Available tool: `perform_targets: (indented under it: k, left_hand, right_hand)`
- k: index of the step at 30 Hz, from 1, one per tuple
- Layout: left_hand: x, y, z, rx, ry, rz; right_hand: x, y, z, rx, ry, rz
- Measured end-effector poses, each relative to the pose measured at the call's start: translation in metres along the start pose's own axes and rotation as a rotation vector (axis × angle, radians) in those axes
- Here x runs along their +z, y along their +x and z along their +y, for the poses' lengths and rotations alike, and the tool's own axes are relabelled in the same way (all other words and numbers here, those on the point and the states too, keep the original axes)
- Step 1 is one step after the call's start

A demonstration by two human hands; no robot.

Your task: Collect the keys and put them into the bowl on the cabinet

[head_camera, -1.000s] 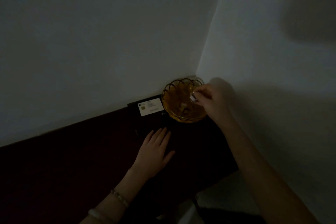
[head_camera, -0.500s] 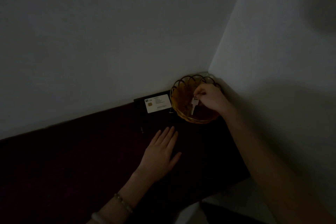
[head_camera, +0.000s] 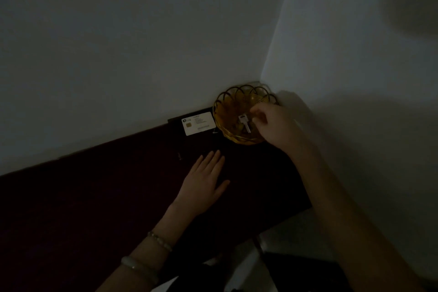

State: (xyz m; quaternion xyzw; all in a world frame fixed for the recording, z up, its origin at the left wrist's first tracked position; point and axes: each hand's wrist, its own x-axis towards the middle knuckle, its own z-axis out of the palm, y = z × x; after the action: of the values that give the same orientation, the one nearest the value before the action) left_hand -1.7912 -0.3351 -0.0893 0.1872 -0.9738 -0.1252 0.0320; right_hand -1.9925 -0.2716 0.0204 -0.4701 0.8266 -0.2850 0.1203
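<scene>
Dim corner, dark cabinet top (head_camera: 118, 197) set against two pale walls. Amber bowl (head_camera: 227, 111) with a looped rim pushed right into the corner. Right hand (head_camera: 277, 125) over the bowl's near-right side, fingers curled loosely above a silver key (head_camera: 244, 122); key lying inside the bowl, blade pointing toward the near rim. Cannot tell in this light whether fingertips pinch the key's head or merely hover beside it: looks close to release, or just released. Darker lumps under the key, possibly other keys already dropped in, too murky to call. Left hand (head_camera: 203, 182) flat on the cabinet top, fingers spread and empty, well apart from the bowl. White card (head_camera: 199, 123) with a chip lying just beside the bowl's left edge, no part of the task. Small dark object (head_camera: 179, 156) on the top, left of the flat hand, unclear whether a key. Judged near the end: at least one key in the bowl, letting go and drawing the hand away left to do, plus a check of that dark object and the rest of the surface for strays.
</scene>
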Motion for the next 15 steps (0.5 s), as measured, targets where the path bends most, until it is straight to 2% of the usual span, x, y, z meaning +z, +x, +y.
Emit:
perform_targets:
  k: [5,8,15]
  left_hand:
    - [-0.022,0.001,0.008,-0.076,-0.032,-0.001]
    - [-0.043,-0.013,0.023,-0.082,-0.007,0.115]
    - [-0.087,-0.084,0.082,0.047,0.022,0.405]
  right_hand:
    - [-0.013,-0.066,-0.016,-0.009,-0.019,0.092]
    - [-0.018,-0.111,-0.028,-0.006,-0.046,0.141]
    - [-0.023,-0.211,-0.058,0.007,-0.073,0.233]
